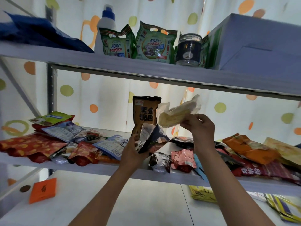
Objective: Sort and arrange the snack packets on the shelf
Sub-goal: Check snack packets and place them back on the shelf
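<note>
Snack packets lie scattered flat across the middle shelf — red ones to the left, orange and dark ones piled at the right end. My left hand is closed around a dark blue packet, gripping it from below with the thumb on its near face; the packet tilts up just above the shelf's front edge. My right hand pinches the end of a clear bag of pale yellow snacks, held up in the air above the shelf, its crinkled top pointing to the right. Behind both, a brown stand-up pouch stands upright near the back of the shelf, just beside the clear bag. A small pink packet and a black-and-silver one sit at the front edge, between my two forearms. On the top shelf two green soap powder bags stand side by side, a white bottle with a blue cap behind the left one, and a clear jar to their right. Below, an orange card lies on the lowest white surface — yellow packets are at the right.
</note>
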Demonstrator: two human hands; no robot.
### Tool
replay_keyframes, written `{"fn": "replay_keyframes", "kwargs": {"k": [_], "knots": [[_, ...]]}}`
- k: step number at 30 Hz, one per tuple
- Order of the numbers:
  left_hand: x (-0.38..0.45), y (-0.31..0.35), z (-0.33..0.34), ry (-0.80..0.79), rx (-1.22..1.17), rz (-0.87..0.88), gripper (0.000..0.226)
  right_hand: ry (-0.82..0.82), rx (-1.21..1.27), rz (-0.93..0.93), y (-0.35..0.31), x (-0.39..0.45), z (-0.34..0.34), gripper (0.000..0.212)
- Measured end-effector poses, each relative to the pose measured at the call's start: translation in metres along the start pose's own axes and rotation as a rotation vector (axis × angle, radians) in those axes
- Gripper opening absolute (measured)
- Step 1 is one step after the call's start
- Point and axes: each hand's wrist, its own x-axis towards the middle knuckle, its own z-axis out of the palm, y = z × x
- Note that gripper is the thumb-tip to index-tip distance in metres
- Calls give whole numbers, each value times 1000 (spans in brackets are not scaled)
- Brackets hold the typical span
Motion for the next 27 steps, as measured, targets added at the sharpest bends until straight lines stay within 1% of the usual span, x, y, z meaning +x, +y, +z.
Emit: {"fn": "replay_keyframes", "kwargs": {"k": [3, 5, 8, 10, 12, 14, 17, 20, 22, 24, 26, 27], "knots": [[3, 20, 0, 9, -30, 105, 79, -40, -3, 59, 1, 3, 0, 18], [2, 26, -2, 23, -16, 181, 77, -82, -32, 115, 8, 5, -1, 19], [4, 25, -4, 6, 141, 354, 77, -138, -61, 215, 18, 8, 1, 17], [8, 27, -7, -48, 274, 440, 70, -149, -101, 265, 18, 10, 4, 16], [14, 29, -13, -102, 363, 484, 62, -150, -173, 272, 14, 12, 6, 16], [18, 33, -19, -146, 451, 496, 55, -148, -248, 240, 11, 15, 9, 16], [16, 41, -24, -196, 534, 485, 49, -132, -301, 244, 10, 21, 13, 20], [15, 53, -29, -258, 606, 400, 48, -101, -341, 260, 11, 25, 20, 23], [15, 61, -33, -278, 640, 368, 42, -80, -317, 287, 11, 25, 24, 22], [15, 67, -35, -296, 689, 357, 39, -84, -212, 351, 12, 23, 27, 22], [15, 74, -37, -321, 804, 304, 45, -99, -129, 397, 16, 20, 30, 22], [15, 77, -38, -335, 868, 266, 49, -110, -152, 414, 18, 18, 32, 21]]}}
